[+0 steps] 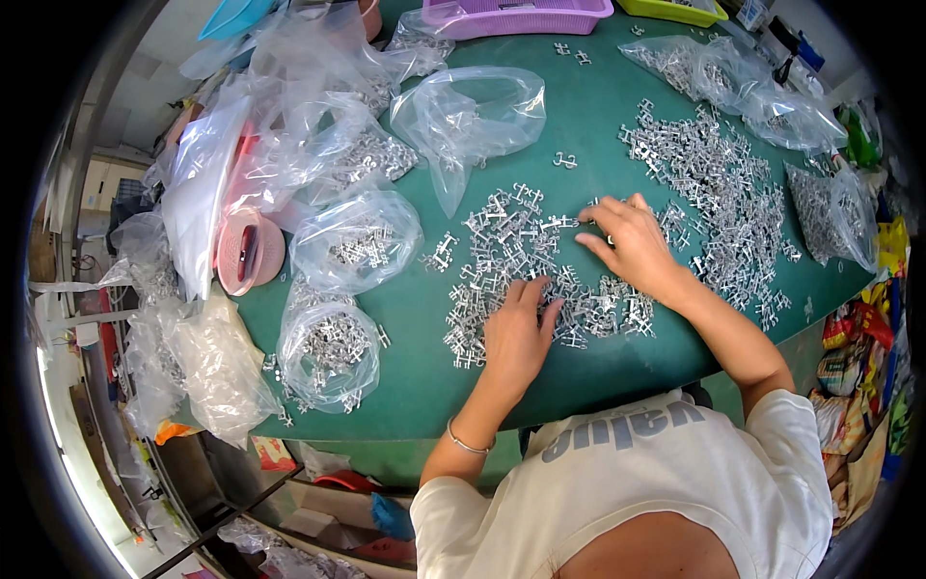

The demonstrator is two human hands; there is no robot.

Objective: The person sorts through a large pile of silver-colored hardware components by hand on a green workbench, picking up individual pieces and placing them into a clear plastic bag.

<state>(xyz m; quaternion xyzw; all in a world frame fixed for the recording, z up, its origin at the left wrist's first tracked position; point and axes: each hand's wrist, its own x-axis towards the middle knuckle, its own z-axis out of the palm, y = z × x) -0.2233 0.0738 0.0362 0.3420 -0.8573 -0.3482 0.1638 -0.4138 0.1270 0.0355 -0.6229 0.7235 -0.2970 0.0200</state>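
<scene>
My left hand lies on the near part of a loose pile of small silver metal clips, its thumb apart from the fingers. Curved over the right side of this pile, my right hand has its thumb and forefinger apart. A single metal clip lies at the forefinger's tip; neither hand plainly grips one. Whatever lies under the fingers is hidden. A larger heap of the same clips spreads to the right of my right hand.
Clear bags of clips stand open on the left of the green table. A mostly slack plastic bag lies behind the pile. A pink basket holds a red-and-black tool. Purple and yellow trays line the back; filled bags sit right.
</scene>
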